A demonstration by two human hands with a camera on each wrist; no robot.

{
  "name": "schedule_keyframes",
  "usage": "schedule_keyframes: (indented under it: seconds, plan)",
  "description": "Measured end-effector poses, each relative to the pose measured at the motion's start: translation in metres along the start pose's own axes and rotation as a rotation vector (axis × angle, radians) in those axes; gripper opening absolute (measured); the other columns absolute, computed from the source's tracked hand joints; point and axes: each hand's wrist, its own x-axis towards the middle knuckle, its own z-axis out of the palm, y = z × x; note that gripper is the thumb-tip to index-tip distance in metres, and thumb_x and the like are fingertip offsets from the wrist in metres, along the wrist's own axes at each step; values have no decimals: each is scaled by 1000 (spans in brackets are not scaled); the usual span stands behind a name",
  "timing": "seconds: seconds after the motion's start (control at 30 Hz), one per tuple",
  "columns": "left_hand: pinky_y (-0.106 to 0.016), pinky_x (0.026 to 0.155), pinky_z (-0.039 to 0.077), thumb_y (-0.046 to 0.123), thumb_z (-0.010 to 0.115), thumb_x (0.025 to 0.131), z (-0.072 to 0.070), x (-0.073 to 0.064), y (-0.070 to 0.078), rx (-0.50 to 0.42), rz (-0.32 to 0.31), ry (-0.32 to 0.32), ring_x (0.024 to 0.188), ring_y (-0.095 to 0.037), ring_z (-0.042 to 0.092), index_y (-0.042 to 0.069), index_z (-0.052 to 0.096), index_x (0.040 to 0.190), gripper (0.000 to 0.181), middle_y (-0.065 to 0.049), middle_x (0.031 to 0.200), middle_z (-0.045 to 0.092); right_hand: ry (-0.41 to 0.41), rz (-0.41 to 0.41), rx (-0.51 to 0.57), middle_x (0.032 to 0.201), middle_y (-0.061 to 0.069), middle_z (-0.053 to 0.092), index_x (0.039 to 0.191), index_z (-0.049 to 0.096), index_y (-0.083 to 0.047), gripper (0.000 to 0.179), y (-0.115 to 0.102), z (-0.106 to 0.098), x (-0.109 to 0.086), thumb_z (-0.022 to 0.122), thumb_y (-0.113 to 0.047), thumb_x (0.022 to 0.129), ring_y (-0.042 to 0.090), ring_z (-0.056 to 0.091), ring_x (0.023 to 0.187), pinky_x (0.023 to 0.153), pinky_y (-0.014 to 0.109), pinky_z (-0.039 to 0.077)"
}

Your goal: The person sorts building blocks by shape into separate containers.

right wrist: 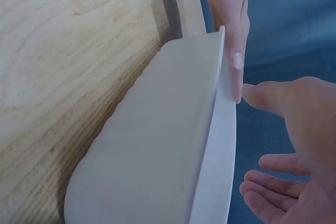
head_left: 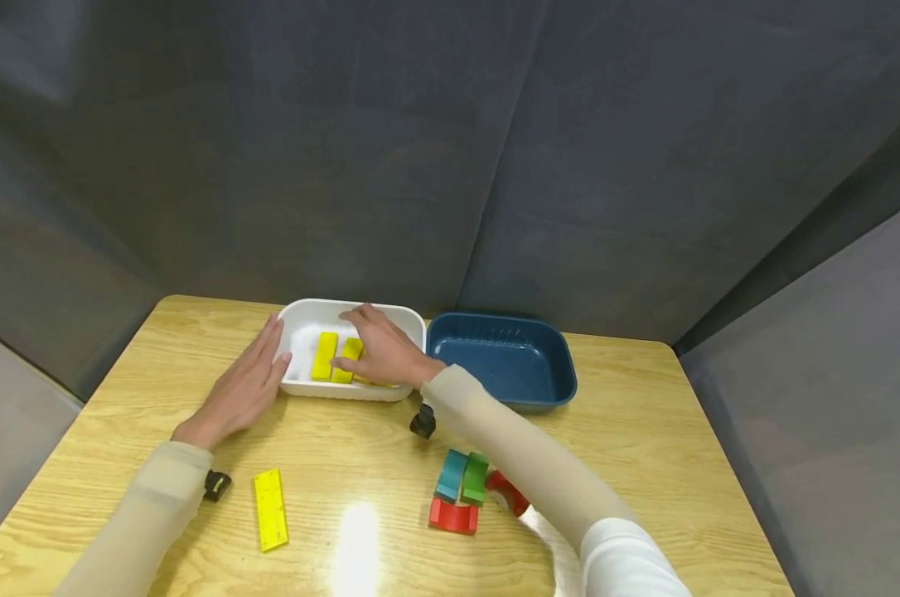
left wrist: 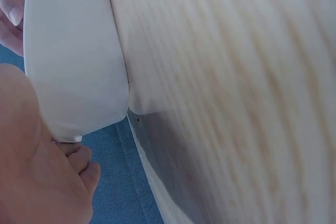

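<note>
A white plastic tub [head_left: 360, 393] stands at the back of the wooden table with several yellow blocks [head_left: 325, 356] lying inside. My left hand [head_left: 243, 390] rests against the tub's left end, fingers straight along its wall. In the left wrist view that hand [left wrist: 37, 156] is beside the tub's corner [left wrist: 76, 45]. My right hand [head_left: 386, 348] reaches over the tub, thumb and fingers spread above the yellow blocks and partly hiding them. The right wrist view has the right hand [right wrist: 307, 145] past the tub's rim [right wrist: 215, 145], its fingers apart and holding nothing.
A dark blue basin [head_left: 495, 365] stands right beside the white tub. Nearer me lie a yellow ruler [head_left: 271, 510], a teal arched block [head_left: 452, 475], a green one [head_left: 475, 478] and a red one [head_left: 453, 516]. Another red curved piece [head_left: 511, 496] is partly under my right sleeve.
</note>
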Motion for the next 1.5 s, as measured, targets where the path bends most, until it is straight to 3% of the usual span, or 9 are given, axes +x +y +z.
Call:
schedule_keyframes:
  seconds: [0.4, 0.73, 1.27, 1.5]
  plan:
    - [-64, 130, 17, 41, 25, 119, 4, 1, -2, 3, 14, 18, 164, -44, 9, 5, 0, 172, 69, -9, 180, -9, 42, -55, -10, 154, 9, 53, 157, 50, -5, 77, -8, -1, -21, 81, -42, 97, 21, 55, 134, 115, 31, 50]
    - [-64, 130, 17, 39, 26, 119, 6, 2, -2, -3, 34, 32, 163, -46, 12, 4, 2, 172, 68, -11, 180, -6, 55, -54, 1, 156, 8, 52, 157, 49, -6, 76, -11, 1, -32, 80, -41, 97, 20, 54, 134, 115, 31, 50]
    - [-64, 130, 17, 40, 25, 119, 4, 1, -2, 5, 21, 29, 164, -45, 11, 4, 2, 172, 69, -10, 180, -7, 65, -83, 28, 153, 7, 54, 157, 49, -7, 76, -24, -5, -47, 80, -40, 97, 18, 55, 131, 110, 29, 53]
    - [-64, 130, 17, 43, 24, 118, 3, 1, -3, 12, 5, 19, 164, -44, 9, 5, 0, 172, 70, -7, 180, -10, 55, -111, 75, 158, 7, 50, 159, 47, -6, 77, -32, 0, -61, 77, -43, 99, 20, 54, 138, 111, 31, 53]
